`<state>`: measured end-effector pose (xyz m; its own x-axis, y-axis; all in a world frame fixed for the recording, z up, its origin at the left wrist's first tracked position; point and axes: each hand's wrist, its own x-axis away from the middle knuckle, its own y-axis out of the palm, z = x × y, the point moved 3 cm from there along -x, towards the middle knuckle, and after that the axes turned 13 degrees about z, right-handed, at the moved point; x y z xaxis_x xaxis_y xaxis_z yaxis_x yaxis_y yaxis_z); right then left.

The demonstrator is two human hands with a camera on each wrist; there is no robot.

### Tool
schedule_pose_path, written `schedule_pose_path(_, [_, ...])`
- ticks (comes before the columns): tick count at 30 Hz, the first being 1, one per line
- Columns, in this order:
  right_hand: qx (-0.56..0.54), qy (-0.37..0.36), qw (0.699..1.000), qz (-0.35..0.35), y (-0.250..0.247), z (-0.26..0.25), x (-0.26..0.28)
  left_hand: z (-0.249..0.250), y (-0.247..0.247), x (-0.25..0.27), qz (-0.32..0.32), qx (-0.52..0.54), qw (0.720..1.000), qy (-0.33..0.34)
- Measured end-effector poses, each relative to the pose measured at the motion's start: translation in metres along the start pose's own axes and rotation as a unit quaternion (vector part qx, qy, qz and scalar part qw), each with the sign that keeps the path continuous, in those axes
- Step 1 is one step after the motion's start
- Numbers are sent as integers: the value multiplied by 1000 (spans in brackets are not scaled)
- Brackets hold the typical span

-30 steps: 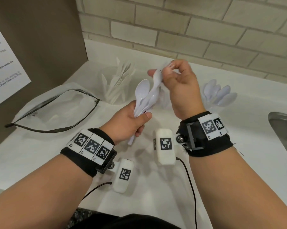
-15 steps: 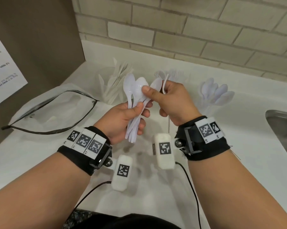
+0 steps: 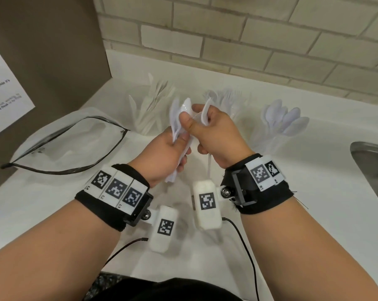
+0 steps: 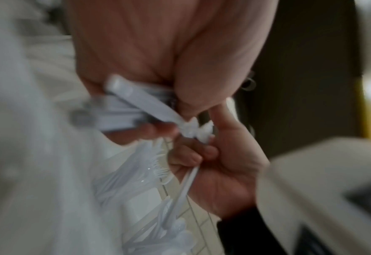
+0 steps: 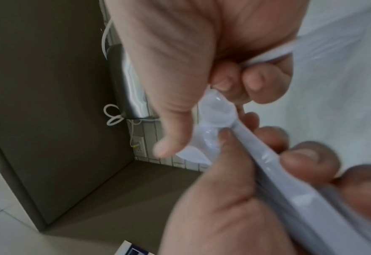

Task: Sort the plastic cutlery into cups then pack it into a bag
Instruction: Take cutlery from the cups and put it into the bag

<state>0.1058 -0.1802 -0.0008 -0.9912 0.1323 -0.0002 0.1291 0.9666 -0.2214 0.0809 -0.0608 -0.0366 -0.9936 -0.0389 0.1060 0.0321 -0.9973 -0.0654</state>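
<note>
My left hand point(image 3: 170, 148) grips a bundle of white plastic spoons point(image 3: 176, 121) by the handles, bowls up. My right hand point(image 3: 214, 131) is against it. It holds a single white utensil point(image 3: 205, 112) under curled fingers, and the handle hangs below the palm. The right thumb presses on the bundle's bowls. The left wrist view shows the bundle's handles point(image 4: 132, 107) and the single utensil point(image 4: 186, 184) in the right hand point(image 4: 224, 165). The right wrist view shows a spoon bowl point(image 5: 219, 110) between both hands. A clear bag point(image 3: 64, 144) lies open at the left.
Three clear cups stand behind the hands: knives point(image 3: 153, 109), forks point(image 3: 227, 101), spoons point(image 3: 285, 120). A steel sink point(image 3: 370, 170) is at the right edge. A brown panel with a paper notice point(image 3: 1, 94) stands on the left, and a brick wall runs along the back.
My right hand came down from above the bundle and closed in on the spoon bowls, with its thumb now over them. The left hand turned the bundle more upright.
</note>
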Motion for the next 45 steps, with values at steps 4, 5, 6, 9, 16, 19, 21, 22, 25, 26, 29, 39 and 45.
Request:
schedule_pose_path(4, [-78,38,996,6,7,5,1,9,6,1,33,-271,949,159])
schedule_pose_path(5, [-110,47,993,8,6,5,0,9,7,1,30,-280,945,166])
schedule_pose_path(6, [-146,58,988,-1,5,6,-1,8,6,1,30,-277,946,163])
schedule_pose_path(9, [-249,87,963,-55,-1,11,-5,4,2,-2,14,-208,971,119])
schedule_pose_path(16, [-323,111,930,-137,-10,13,-5,9,1,11,-43,24,999,0])
schedule_pose_path(19, [-304,86,940,-130,-11,12,-6,11,0,10,1,-8,999,49])
schedule_pose_path(21, [-267,44,955,-121,-10,11,-4,13,-1,10,26,-45,996,79])
schedule_pose_path(22, [-256,27,959,-121,-9,11,-3,14,-1,10,30,-53,994,86])
schedule_pose_path(25, [-238,8,966,-106,-10,11,-3,17,1,10,29,-61,994,90])
schedule_pose_path(26, [-236,7,966,-103,-11,11,-3,16,2,9,30,-65,993,89])
schedule_pose_path(29, [-241,1,963,-119,-14,12,-3,13,3,12,15,-36,996,77])
schedule_pose_path(39, [-304,10,940,-152,-19,11,-6,10,5,17,2,163,985,-50])
schedule_pose_path(45, [-283,10,952,-112,-23,10,-10,3,5,15,-61,283,942,-169])
